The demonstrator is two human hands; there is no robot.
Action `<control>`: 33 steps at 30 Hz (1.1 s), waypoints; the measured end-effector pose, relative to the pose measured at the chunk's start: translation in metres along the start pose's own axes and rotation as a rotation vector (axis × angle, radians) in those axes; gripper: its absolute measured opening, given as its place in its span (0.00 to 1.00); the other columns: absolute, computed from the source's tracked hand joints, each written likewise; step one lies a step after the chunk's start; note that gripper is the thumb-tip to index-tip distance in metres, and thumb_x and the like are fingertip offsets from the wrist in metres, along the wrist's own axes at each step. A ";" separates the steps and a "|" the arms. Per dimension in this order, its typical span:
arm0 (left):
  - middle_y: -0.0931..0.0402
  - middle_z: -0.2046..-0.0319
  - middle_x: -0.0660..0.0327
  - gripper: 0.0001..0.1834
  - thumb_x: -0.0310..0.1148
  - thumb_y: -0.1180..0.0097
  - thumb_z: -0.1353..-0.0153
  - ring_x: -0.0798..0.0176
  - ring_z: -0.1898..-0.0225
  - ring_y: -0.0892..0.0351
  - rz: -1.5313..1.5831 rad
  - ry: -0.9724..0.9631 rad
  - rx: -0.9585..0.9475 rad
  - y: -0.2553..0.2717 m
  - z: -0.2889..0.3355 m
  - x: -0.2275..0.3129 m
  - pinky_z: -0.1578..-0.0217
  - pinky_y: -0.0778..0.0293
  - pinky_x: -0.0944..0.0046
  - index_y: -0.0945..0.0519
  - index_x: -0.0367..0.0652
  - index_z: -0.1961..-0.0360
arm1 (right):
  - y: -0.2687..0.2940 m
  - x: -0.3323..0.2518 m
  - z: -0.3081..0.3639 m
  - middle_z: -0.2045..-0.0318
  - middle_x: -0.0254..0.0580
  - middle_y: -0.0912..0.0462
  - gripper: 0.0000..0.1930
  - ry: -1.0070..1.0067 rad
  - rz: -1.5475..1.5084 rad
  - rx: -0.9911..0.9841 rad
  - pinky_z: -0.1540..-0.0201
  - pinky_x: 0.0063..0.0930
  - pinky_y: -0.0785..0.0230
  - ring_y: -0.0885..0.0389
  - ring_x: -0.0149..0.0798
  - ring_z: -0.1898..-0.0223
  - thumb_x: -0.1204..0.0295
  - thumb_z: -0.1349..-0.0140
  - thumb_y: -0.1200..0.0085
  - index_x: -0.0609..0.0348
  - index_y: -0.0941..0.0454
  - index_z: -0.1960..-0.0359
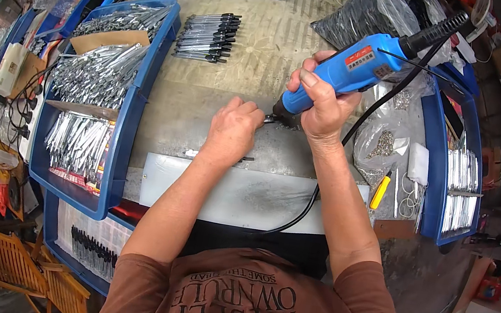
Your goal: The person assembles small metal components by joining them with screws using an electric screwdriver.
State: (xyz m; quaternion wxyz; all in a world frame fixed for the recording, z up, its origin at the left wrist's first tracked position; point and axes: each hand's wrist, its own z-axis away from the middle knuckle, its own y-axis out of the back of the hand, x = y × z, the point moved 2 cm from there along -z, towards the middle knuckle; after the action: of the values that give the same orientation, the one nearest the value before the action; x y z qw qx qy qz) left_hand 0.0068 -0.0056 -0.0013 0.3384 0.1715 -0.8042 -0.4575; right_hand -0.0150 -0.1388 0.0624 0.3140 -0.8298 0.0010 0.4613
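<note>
My right hand (328, 103) is wrapped round the body of a blue electric screwdriver (359, 59), tilted with its dark nose down and to the left. The nose meets a small dark and silver piece (269, 119) just above the metal worktop. My left hand (233, 129) is closed beside that nose; its fingers hide most of what they pinch. Near my left wrist a thin dark-ended piece (246, 160) lies on the worktop. Farther off, a neat stack of silver rods with black ends (207, 35) lies on the table.
At left stands a blue divided bin (121, 156) full of silver rods; another blue tray (437, 186) holds rods at right. Bags of small metal parts (383, 145) and a yellow-handled tool (380, 191) lie right of my forearm. The screwdriver's black cord (351, 133) loops down across a pale board (244, 195).
</note>
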 end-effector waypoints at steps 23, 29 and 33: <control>0.30 0.78 0.62 0.04 0.20 0.51 0.61 0.55 0.71 0.31 0.051 -0.005 0.030 -0.005 -0.003 0.001 0.73 0.30 0.58 0.27 0.41 0.83 | -0.016 0.023 -0.009 0.82 0.36 0.28 0.08 0.094 0.389 -0.147 0.82 0.22 0.37 0.30 0.28 0.83 0.80 0.57 0.49 0.65 0.31 0.72; 0.29 0.77 0.62 0.03 0.22 0.50 0.60 0.56 0.70 0.31 0.080 0.008 0.099 -0.002 -0.001 0.000 0.71 0.30 0.57 0.26 0.42 0.82 | -0.030 0.015 -0.001 0.78 0.33 0.26 0.13 0.136 0.537 -0.235 0.74 0.20 0.35 0.28 0.26 0.77 0.79 0.59 0.45 0.65 0.29 0.68; 0.29 0.76 0.61 0.03 0.23 0.50 0.57 0.56 0.69 0.30 0.075 0.037 0.032 -0.001 -0.001 -0.001 0.69 0.30 0.58 0.25 0.43 0.80 | -0.018 0.006 0.004 0.76 0.36 0.26 0.17 -0.043 0.364 -0.195 0.75 0.21 0.33 0.27 0.28 0.77 0.79 0.58 0.43 0.66 0.31 0.64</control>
State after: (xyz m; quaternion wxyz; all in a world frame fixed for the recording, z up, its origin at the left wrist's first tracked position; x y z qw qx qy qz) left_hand 0.0078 -0.0059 -0.0020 0.3673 0.1548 -0.8109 -0.4284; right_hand -0.0094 -0.1202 0.0656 0.1435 -0.8324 0.0993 0.5259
